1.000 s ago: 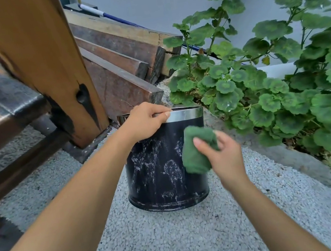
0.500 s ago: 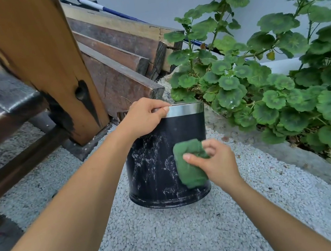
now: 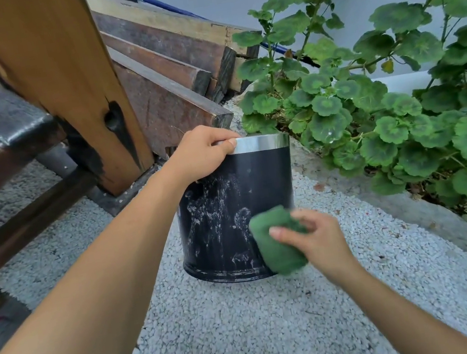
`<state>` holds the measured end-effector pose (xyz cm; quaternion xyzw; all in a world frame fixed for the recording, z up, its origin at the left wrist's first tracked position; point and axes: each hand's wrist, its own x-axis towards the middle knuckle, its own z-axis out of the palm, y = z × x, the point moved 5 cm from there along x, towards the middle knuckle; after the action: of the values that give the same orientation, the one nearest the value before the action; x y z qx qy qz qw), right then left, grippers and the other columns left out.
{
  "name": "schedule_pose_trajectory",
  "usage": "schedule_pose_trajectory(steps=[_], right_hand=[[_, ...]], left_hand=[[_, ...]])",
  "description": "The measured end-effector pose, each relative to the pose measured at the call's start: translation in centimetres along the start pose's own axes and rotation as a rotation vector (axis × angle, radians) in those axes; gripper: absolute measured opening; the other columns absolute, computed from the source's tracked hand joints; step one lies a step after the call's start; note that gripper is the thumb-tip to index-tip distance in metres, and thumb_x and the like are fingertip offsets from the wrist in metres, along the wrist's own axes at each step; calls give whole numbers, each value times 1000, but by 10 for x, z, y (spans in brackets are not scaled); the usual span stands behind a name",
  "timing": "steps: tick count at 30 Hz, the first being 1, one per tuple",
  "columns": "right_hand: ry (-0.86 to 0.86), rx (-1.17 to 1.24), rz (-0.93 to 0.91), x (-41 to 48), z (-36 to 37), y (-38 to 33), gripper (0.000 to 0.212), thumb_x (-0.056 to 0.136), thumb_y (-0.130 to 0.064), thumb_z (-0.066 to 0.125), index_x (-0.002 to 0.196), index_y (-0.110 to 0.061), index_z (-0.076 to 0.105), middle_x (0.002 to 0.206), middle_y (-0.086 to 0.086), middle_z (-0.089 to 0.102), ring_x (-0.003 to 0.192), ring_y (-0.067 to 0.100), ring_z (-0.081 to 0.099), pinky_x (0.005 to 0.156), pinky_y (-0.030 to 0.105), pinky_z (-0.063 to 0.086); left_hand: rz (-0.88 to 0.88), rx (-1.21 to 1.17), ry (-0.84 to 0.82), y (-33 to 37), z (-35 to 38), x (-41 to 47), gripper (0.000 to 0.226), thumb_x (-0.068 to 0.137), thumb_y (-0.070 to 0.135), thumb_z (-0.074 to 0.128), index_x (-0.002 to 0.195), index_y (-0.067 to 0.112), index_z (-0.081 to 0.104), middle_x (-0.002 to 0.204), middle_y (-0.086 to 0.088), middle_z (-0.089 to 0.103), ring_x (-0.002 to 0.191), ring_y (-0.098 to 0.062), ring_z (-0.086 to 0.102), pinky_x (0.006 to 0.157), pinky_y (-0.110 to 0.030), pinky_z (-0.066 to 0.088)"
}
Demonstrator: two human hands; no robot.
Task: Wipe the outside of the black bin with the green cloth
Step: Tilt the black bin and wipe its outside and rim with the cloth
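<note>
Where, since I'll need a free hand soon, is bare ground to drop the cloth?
Bare gravel lies in front of the black bin and right of it up to the concrete kerb. Crowded: wooden post and planks left and behind, plants overhanging the kerb.

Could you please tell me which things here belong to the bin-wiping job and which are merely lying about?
In the job:
round black bin with a silver rim
wadded green cloth, low on its side
left hand gripping the rim
right hand holding the cloth

Lying about:
stacked brown wooden planks
thick wooden post
leafy green plant
blue-and-white pole
</note>
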<state>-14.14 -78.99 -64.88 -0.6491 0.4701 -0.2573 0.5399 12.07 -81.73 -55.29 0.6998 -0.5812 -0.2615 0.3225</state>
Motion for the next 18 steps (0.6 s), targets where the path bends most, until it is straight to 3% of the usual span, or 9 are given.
schedule_pose_trajectory(steps=[3, 6, 9, 13, 15, 18], right_hand=[[98, 43, -210, 30, -13, -71, 16, 78, -39, 85, 92, -42, 78, 98, -11, 80, 89, 8, 77, 68, 26, 64], [216, -6, -355, 61, -13, -119, 18, 76, -38, 88, 91, -35, 80, 93, -10, 80, 89, 8, 74, 78, 34, 63], [231, -174, -347, 82, -4, -127, 28, 72, -46, 90, 92, -29, 80, 87, -10, 79, 88, 11, 73, 81, 41, 61], [217, -255, -321, 75, 4, -105, 23, 72, -49, 89, 85, -35, 77, 80, -19, 76, 79, 1, 70, 71, 26, 56], [170, -271, -299, 62, 9, -85, 20, 73, -47, 90, 82, -38, 74, 82, -26, 75, 75, -4, 69, 64, 13, 50], [87, -238, -205, 41, 16, -48, 23, 73, -43, 91, 89, -33, 77, 86, -21, 78, 79, -1, 73, 67, 18, 58]], left_hand=[[2, -5, -3, -3, -3, -3, 25, 103, 24, 56, 113, 29, 79, 100, 11, 76, 90, -6, 63, 82, -25, 43], [-16, -12, -1, -16, -7, -9, 24, 101, 24, 54, 101, 17, 77, 92, 3, 75, 85, -11, 60, 81, -28, 43], [-32, -30, 2, -26, -12, -15, 26, 102, 28, 53, 94, 14, 73, 94, -7, 74, 89, -18, 63, 87, -32, 45], [-27, -24, -14, -24, -13, -12, 29, 103, 29, 52, 90, 10, 69, 96, -14, 71, 96, -27, 62, 80, -30, 42], [-26, -22, -11, -23, -13, -11, 29, 103, 28, 51, 89, 7, 67, 96, -16, 69, 87, -24, 60, 78, -29, 40], [-16, -9, -6, -23, -14, -13, 31, 103, 25, 50, 83, 3, 60, 89, -21, 62, 75, -13, 45, 74, -25, 36]])
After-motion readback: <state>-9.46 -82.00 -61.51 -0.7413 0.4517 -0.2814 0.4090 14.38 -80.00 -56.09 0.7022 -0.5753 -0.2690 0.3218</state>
